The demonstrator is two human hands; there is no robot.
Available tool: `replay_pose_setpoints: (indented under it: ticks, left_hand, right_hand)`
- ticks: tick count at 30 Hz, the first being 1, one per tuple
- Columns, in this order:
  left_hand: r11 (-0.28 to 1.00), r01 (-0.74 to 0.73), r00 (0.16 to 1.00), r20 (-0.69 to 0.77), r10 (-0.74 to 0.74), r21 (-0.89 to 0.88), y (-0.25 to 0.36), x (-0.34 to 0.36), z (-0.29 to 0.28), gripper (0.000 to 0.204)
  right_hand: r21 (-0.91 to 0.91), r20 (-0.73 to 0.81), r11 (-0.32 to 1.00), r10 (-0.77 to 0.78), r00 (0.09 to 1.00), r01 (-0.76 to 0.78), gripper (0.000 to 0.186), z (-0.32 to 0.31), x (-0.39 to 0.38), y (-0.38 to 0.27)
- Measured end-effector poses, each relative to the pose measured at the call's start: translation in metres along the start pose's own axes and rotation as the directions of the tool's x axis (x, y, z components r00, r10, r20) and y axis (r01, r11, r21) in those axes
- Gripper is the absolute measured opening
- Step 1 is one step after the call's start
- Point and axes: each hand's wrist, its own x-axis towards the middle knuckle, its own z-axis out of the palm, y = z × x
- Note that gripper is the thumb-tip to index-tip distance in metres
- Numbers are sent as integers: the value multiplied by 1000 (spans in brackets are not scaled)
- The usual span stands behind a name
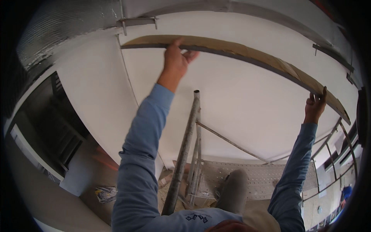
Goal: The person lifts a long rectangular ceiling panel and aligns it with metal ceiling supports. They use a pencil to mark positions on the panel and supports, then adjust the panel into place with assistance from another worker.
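Note:
A long strip (239, 50) with a brown, paper-like face and a dark grey lower edge stretches across the upper part of a white wall (232, 96). It looks curved in the fisheye picture, and its exact material is unclear. Toward its left end, my left hand (177, 63) reaches up and holds the lower edge, fingers over the brown face and thumb spread to the right. Near the far right end, my right hand (315, 106) grips the strip from below, with a finger up along its face. Both arms are raised and wide apart.
An upright scaffold pole (185, 150) stands before me, with a diagonal brace (232, 142). Below lies a perforated metal platform (259, 176). Guard rails (328, 150) rise at right. Foil-covered ducting (73, 27) and a metal bracket (139, 22) hang overhead. A dark opening (50, 120) is at left.

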Motion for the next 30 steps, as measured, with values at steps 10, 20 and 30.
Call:
replay_pose_setpoints:
  ticks: [10, 20, 30]
  left_hand:
    - [464, 487, 565, 138, -813, 740, -129, -101, -108, 63]
    - [227, -176, 454, 284, -845, 958, -193, -174, -162, 60]
    - [308, -97, 508, 313, -802, 947, -183, -173, -160, 49]
  right_hand:
    - [-10, -127, 942, 331, 935, -335, 22, -141, -60, 142]
    - [49, -308, 735, 655, 690, -676, 21, -285, -217, 268]
    - [184, -111, 568, 823, 557, -802, 17, -254, -271, 284]
